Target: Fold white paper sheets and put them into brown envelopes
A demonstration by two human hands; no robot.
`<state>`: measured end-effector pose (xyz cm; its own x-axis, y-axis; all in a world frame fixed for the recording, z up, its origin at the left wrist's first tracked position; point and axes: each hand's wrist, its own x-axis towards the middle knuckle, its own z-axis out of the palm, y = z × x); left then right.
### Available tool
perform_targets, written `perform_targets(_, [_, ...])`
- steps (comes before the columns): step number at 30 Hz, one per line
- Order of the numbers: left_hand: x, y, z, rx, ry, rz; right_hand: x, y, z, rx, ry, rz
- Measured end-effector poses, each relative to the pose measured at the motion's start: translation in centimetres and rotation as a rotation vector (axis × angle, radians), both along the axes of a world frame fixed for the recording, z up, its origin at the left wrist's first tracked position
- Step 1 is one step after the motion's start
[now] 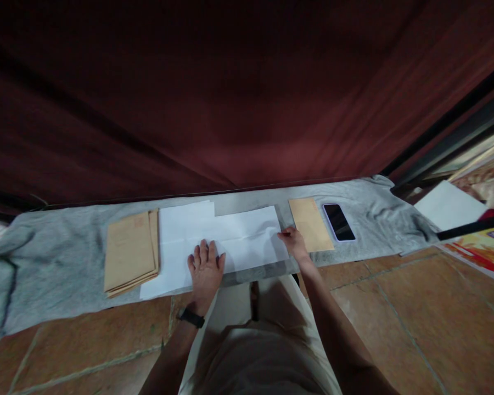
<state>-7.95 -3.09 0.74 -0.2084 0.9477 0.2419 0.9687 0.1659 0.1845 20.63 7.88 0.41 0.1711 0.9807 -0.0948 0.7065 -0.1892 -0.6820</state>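
Observation:
A creased white sheet of paper lies on the cloth-covered surface in front of me. My left hand rests flat near its left end, fingers spread and a dark band on the wrist. At the sheet's right edge, my right hand is closed in a pinch on the paper. More white paper lies to the left, partly under a stack of brown envelopes. Just beyond my right hand is a single brown envelope.
A phone with a pale case lies right of the single envelope. Grey cloth covers the narrow surface. A dark red curtain hangs behind it. At far right are a white sheet and a colourful printed item. Tiles form the floor.

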Motion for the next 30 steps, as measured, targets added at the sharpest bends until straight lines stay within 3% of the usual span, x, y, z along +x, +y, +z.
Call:
perform_targets(3, [1.7,0.6,0.1,0.022,-0.007,-0.051,1.7,-0.2,0.5,0.043,0.01,-0.028])
perform_targets(7, [4.3,1.5,-0.4,-0.002,-0.037,-0.22,3.5,-1.1,1.2,0.14,-0.101,-0.108])
perform_targets(11, [5.7,1.7,-1.1,-0.019,-0.038,-0.268,3.5,-2.4,1.9,0.26,-0.234,-0.051])
perform_targets(16, [6.1,2.4,-0.9,0.001,-0.072,-0.265,-1.0,-2.8,2.0,0.349,-0.173,0.136])
perform_targets(20, [7.5,5.0,-0.3,-0.044,-0.1,-0.359,-7.0,-2.0,0.8,0.381,-0.096,0.307])
perform_targets(23, [8.5,6.8,-0.5,-0.089,-0.106,-0.427,-9.9,-1.0,-0.2,0.365,-0.083,0.408])
perform_targets(26, [8.6,7.6,-1.0,-0.119,-0.086,-0.404,-10.3,-0.1,-0.9,0.336,-0.147,0.473])
perform_targets(30, [8.2,7.5,-1.6,-0.11,-0.081,-0.328,-8.6,0.3,-1.5,0.348,-0.279,0.545])
